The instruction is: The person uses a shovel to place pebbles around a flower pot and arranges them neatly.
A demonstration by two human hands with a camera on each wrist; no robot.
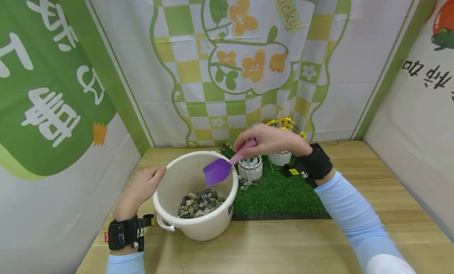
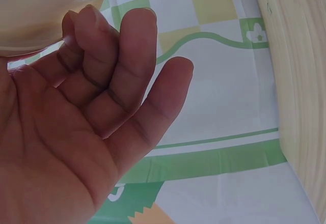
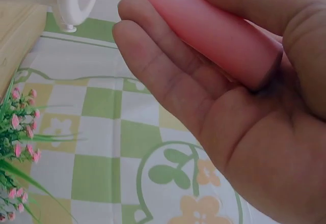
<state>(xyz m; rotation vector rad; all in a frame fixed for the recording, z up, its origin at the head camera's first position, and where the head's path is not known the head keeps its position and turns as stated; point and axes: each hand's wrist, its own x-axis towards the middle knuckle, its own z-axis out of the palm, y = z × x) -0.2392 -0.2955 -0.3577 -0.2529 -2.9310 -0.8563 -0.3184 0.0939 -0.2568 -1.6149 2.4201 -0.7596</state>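
Observation:
My right hand (image 1: 264, 140) grips the pink handle (image 3: 204, 30) of a small shovel with a purple blade (image 1: 217, 172). The blade points down and left over the inside of a cream bucket (image 1: 205, 226), and the handle crosses above its right rim. Grey and brown pebbles (image 1: 200, 203) lie on the bucket's bottom. At the left rim, my left hand (image 1: 142, 187) holds the bucket between thumb and fingers. In the left wrist view its outer fingers (image 2: 137, 46) are bent beside the bucket's wall (image 2: 35, 15).
Right of the bucket lies a green turf mat (image 1: 283, 191) on the wooden table (image 1: 276, 246). White pots (image 1: 250, 171) with plants stand at its back, one with yellow flowers (image 1: 283, 123). Several pebbles (image 1: 246, 184) lie by the nearer pot. Printed curtains (image 1: 255, 92) surround the table.

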